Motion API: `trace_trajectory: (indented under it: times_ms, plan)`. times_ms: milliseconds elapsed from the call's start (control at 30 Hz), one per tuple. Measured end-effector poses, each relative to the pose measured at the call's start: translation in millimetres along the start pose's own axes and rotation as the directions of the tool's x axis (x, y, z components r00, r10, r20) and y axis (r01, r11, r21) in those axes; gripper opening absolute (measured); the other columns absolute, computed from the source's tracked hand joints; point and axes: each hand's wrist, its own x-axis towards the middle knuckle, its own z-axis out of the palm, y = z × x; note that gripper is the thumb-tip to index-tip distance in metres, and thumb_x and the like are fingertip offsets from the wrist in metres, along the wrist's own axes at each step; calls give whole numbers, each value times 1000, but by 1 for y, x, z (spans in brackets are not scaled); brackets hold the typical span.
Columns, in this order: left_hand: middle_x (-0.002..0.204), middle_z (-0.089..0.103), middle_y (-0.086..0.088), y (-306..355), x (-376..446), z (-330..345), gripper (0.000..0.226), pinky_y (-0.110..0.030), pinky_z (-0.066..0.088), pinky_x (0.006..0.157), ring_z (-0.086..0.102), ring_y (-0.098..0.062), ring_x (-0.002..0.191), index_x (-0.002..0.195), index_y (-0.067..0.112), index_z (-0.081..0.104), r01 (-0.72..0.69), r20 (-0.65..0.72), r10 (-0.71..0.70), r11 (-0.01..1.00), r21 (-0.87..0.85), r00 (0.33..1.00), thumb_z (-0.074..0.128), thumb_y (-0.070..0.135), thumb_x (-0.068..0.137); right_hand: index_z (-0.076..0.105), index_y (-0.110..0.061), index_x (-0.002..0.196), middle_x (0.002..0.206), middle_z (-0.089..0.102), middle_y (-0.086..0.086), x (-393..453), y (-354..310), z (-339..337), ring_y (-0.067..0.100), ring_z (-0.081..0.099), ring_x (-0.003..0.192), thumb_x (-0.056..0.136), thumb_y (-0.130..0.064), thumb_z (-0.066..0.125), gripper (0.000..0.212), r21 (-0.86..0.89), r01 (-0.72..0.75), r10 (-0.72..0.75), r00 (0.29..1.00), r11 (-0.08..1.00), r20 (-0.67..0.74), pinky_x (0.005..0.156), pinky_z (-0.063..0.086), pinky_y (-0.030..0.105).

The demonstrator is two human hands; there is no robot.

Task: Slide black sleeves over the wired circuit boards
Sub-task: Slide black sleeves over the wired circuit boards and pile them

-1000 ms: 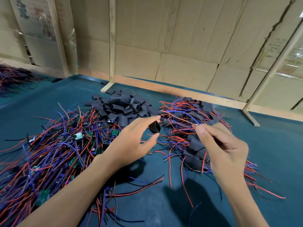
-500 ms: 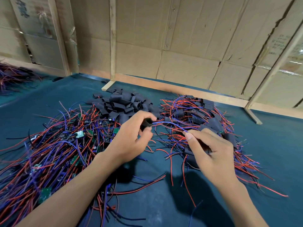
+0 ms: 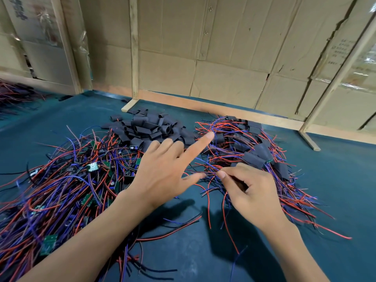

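Observation:
A heap of empty black sleeves (image 3: 150,129) lies at the middle back of the green table. To its left spreads a tangle of bare green circuit boards with red and blue wires (image 3: 67,180). On the right sits a pile of sleeved boards (image 3: 254,155) with wires trailing out. My left hand (image 3: 166,169) hovers over the gap between the piles, fingers spread and index finger stretched toward the sleeved pile, holding nothing. My right hand (image 3: 248,190) has its fingers curled and pinches a bundle of red and blue wires (image 3: 205,171) at the near edge of the sleeved pile.
The green table (image 3: 335,180) is bordered at the back by cardboard walls (image 3: 223,58) on wooden posts; a wooden foot (image 3: 130,104) sticks out near the sleeves, another wooden foot (image 3: 309,139) at right. More wires (image 3: 14,94) lie at far left. Loose wires (image 3: 173,235) cross the near table.
My left hand has let go of the black sleeve it pinched and opened its fingers. My right hand has moved nearer and down, still pinching the wires.

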Motion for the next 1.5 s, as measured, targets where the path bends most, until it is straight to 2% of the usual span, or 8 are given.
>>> trace_trajectory:
  times_ms: [100,200,500,700,1000,1167,1400,1500]
  plan:
    - [73,49,1,-4,-1,5,34,-39,38,65,52,-26,71,114,29,74,-185,-27,186,982,25,982,59,53,96,71,-20,77,61,43,-6,-1,1,-1,21,45,58,96,-25,62,21,24,38,-39,999,999,22,52,41,43]
    - [72,47,0,-6,-2,8,39,-39,40,62,51,-26,69,88,25,74,-217,-18,217,975,-44,976,50,52,101,73,-18,81,63,44,-6,0,4,-6,19,45,59,97,-24,62,20,37,82,-84,994,996,67,53,40,41]
    - [80,47,-2,-4,-4,10,42,-38,41,60,41,-22,74,83,20,66,-238,44,244,965,-105,969,42,46,106,71,-26,119,75,63,-14,1,-3,-3,5,57,70,105,-26,54,23,-90,149,-102,912,985,397,71,47,32]
    - [80,52,0,-3,-5,10,45,-37,43,62,51,-24,75,85,20,68,-262,108,274,959,-112,956,40,50,104,70,-4,91,78,63,-7,4,0,-7,-8,51,69,96,-1,51,19,-14,105,-91,911,994,403,65,33,4]
    - [83,50,-3,-2,-4,8,41,-36,39,62,46,-25,74,90,16,62,-233,191,256,963,-134,948,32,39,107,69,-37,106,71,62,-6,4,8,-11,15,54,64,101,-55,46,29,-43,0,15,940,999,340,63,49,36]
    - [86,51,-2,0,-7,6,36,-38,44,65,50,-25,78,95,17,60,-240,287,286,953,-185,914,32,38,106,70,-22,83,71,61,-13,2,8,-11,12,54,69,102,-33,59,25,-39,-3,19,909,999,417,66,47,39]
    - [86,48,1,10,-7,9,31,-36,41,65,48,-23,77,94,20,54,-224,347,288,951,-213,892,33,39,107,72,-38,108,90,70,-14,4,-3,-12,20,58,98,103,-47,47,27,-493,190,58,894,849,443,89,37,39]
    - [86,49,0,9,-6,9,34,-38,43,66,48,-25,77,94,19,53,-194,357,266,955,-224,896,29,38,107,73,-24,96,83,66,-7,5,-5,-8,24,57,87,101,-30,55,19,-420,154,48,901,894,432,82,44,41]
